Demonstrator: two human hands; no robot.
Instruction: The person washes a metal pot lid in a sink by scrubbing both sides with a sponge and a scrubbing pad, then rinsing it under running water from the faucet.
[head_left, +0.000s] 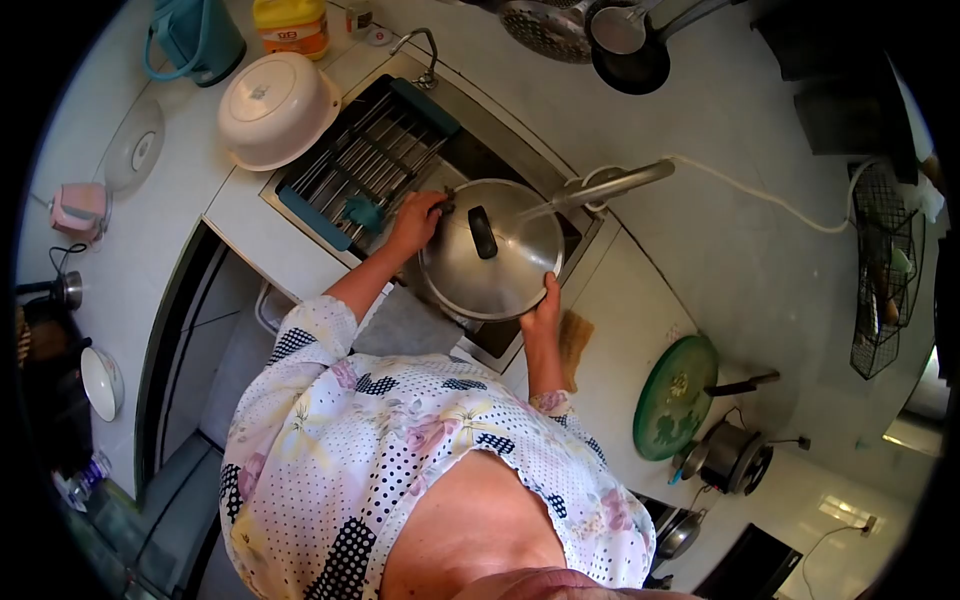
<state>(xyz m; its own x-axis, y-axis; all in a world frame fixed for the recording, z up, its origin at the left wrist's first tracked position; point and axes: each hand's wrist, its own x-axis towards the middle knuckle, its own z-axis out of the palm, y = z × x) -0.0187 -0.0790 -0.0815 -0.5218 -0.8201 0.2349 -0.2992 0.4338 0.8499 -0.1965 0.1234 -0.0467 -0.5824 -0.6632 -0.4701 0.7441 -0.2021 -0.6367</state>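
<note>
Pale wall (770, 260), white counter (610, 310); bright patch (840, 512), perhaps reflected daylight.

Our white counter (622, 325) carries an upturned basin (275, 112) near ten o'clock, a yellow jug (291, 28) near eleven. Near four, we've a brown pad (573, 350).

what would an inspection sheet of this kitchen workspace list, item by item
surface: pale counter around a metal sink; brown cloth or sponge beside it
job's things: lidded pot at the sink, under the faucet
clutter: upturned pink basin, blue jug, yellow bottle, green board
hands: left hand at the pot's side handle, right hand at its rim
cables: white cord or hose along the wall
surroundings: pans hanging, wire rack on the wall
spills on counter: nothing seen
</note>
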